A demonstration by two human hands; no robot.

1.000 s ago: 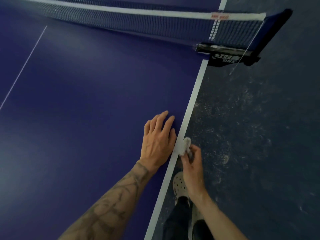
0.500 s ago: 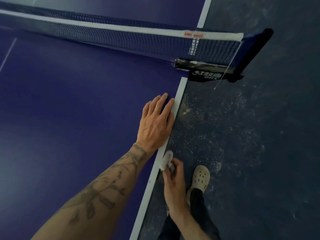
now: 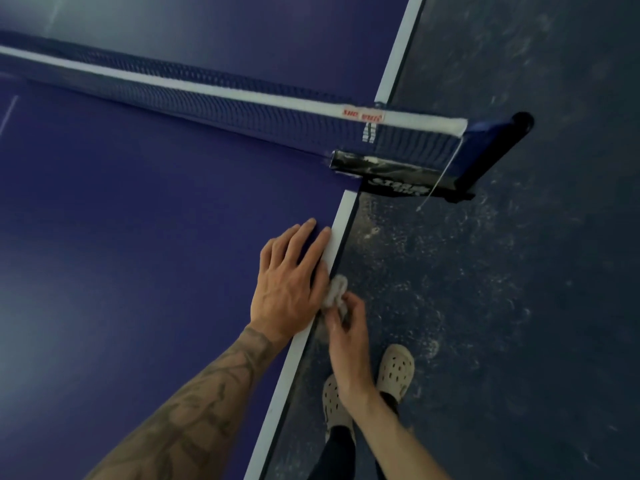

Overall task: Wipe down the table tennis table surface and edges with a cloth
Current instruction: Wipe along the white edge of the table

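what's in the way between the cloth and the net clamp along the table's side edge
Nothing visible. The right hand pinches the cloth at the side edge, and that edge runs bare up to the net clamp. The left hand lies flat on the tabletop beside it, fingers by the white line.

Blue table (image 3: 138, 254), white-lined edge, small crumpled pale cloth (image 3: 335, 291) against its side

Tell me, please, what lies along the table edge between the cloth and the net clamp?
Head view: from cloth to clamp, only bare white sideline, with the left hand resting beside it.
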